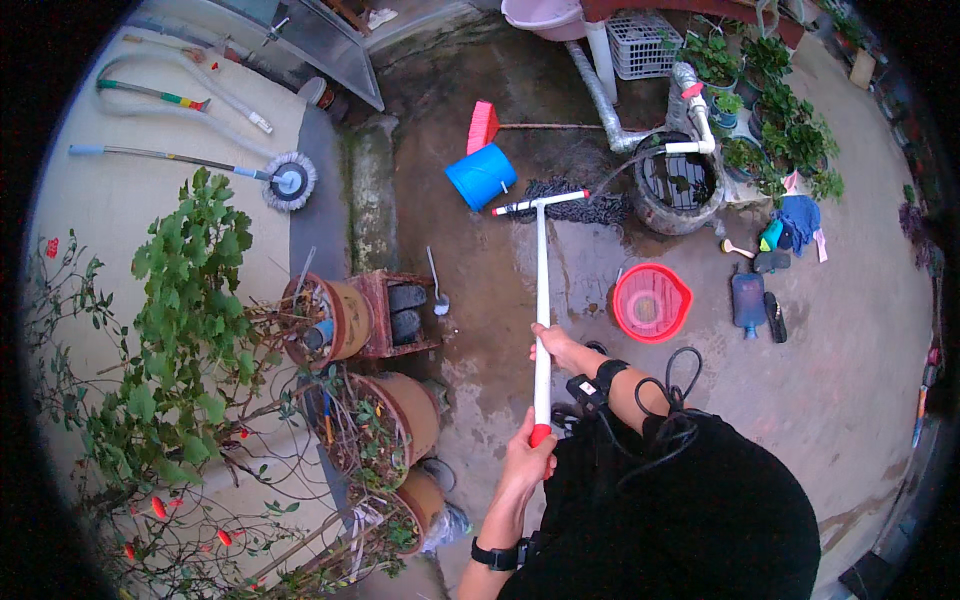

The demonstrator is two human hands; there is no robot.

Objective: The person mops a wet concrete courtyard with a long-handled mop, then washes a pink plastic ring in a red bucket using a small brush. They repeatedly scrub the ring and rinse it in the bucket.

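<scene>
Both my hands hold a long white mop handle (543,300) with a red end. My left hand (526,454) grips it at the red end, close to my body. Farther along the shaft, my right hand (551,341) is wrapped around it. A white crossbar (551,199) with red end caps tops the far end. Under and beyond this bar, a dark grey mop head (600,206) lies on the wet concrete floor. A blue bucket (480,177) lies tipped on its side left of the bar. A red plastic basin (651,302) sits on the floor to the right.
Large planters (420,420) and a wooden stand (379,307) line the left. A round stone-like vat (679,217) of water stands under a white pipe (686,148). A pink broom (482,127) lies beyond the bucket. Slippers (775,318) and a blue bottle (748,300) are at right.
</scene>
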